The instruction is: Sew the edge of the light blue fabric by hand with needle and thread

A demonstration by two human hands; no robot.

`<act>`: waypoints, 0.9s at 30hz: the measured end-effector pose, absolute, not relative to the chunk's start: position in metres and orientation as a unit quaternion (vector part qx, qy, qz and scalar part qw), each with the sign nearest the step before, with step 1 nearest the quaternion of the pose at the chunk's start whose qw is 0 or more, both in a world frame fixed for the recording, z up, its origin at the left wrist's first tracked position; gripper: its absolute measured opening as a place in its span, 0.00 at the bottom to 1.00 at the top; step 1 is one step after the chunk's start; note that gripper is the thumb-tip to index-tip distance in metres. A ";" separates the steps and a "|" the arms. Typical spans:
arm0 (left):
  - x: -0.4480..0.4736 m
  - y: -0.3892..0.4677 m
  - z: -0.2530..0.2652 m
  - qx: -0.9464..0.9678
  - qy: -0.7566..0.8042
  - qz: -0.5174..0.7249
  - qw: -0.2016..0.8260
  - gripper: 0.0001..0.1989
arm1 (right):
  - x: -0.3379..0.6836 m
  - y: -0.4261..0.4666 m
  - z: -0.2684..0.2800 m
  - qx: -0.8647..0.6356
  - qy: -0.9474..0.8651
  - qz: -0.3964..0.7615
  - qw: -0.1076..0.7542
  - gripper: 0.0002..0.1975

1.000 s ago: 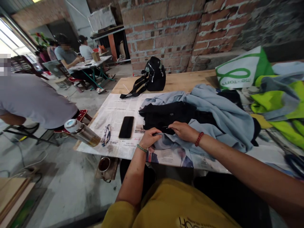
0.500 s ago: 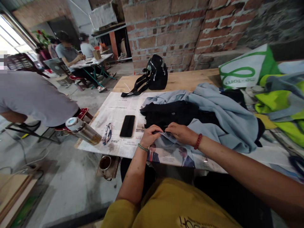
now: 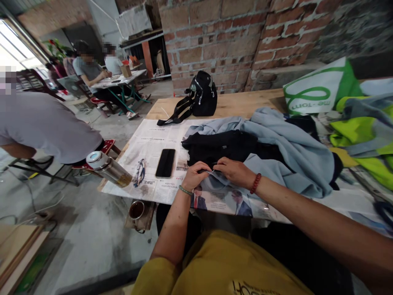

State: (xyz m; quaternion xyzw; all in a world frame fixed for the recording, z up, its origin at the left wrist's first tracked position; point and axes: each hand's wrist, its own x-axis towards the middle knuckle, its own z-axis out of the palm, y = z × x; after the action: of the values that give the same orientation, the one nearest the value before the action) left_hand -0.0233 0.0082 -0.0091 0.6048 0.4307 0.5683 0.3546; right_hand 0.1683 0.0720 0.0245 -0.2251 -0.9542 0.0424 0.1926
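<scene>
A light grey-blue garment (image 3: 276,131) with black cloth (image 3: 221,147) lies bunched along the table's near side. My left hand (image 3: 196,175), with a green bead bracelet, pinches an edge of the grey-blue cloth between thumb and fingers. Right beside it, my right hand (image 3: 236,173), wearing a red bead bracelet, is closed in a pinch at the same edge. A thin, bright sliver shows between the fingertips, too small to name for certain. The fingers hide most of the pinched spot.
On the newspaper (image 3: 153,139) lie a phone (image 3: 165,163) and pliers (image 3: 140,172); a glass flask (image 3: 109,169) leans nearby. Behind are a black bag (image 3: 204,94) and a green-white bag (image 3: 319,88). Scissors (image 3: 380,205) lie right. A person (image 3: 46,127) sits at left.
Both hands stay almost in place, with only small finger movement. A bright sliver now shows more clearly between the fingertips.
</scene>
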 end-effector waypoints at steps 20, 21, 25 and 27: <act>-0.021 0.006 -0.007 0.609 0.485 0.502 0.376 0.04 | 0.146 0.052 0.043 -0.429 -0.563 0.636 0.308 0.12; -0.021 0.006 -0.007 0.611 0.484 0.502 0.374 0.04 | 0.145 0.051 0.043 -0.438 -0.568 0.626 0.306 0.12; -0.021 0.005 -0.007 0.620 0.478 0.507 0.361 0.04 | 0.143 0.050 0.041 -0.469 -0.603 0.565 0.312 0.11; -0.020 0.005 -0.007 0.624 0.474 0.511 0.354 0.04 | 0.141 0.051 0.039 -0.466 -0.613 0.552 0.320 0.11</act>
State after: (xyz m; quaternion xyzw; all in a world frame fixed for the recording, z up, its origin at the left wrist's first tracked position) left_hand -0.0203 0.0053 -0.0067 0.6237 0.4736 0.5110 0.3545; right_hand 0.1415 0.0506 0.0393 -0.4659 -0.6133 0.5520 0.3195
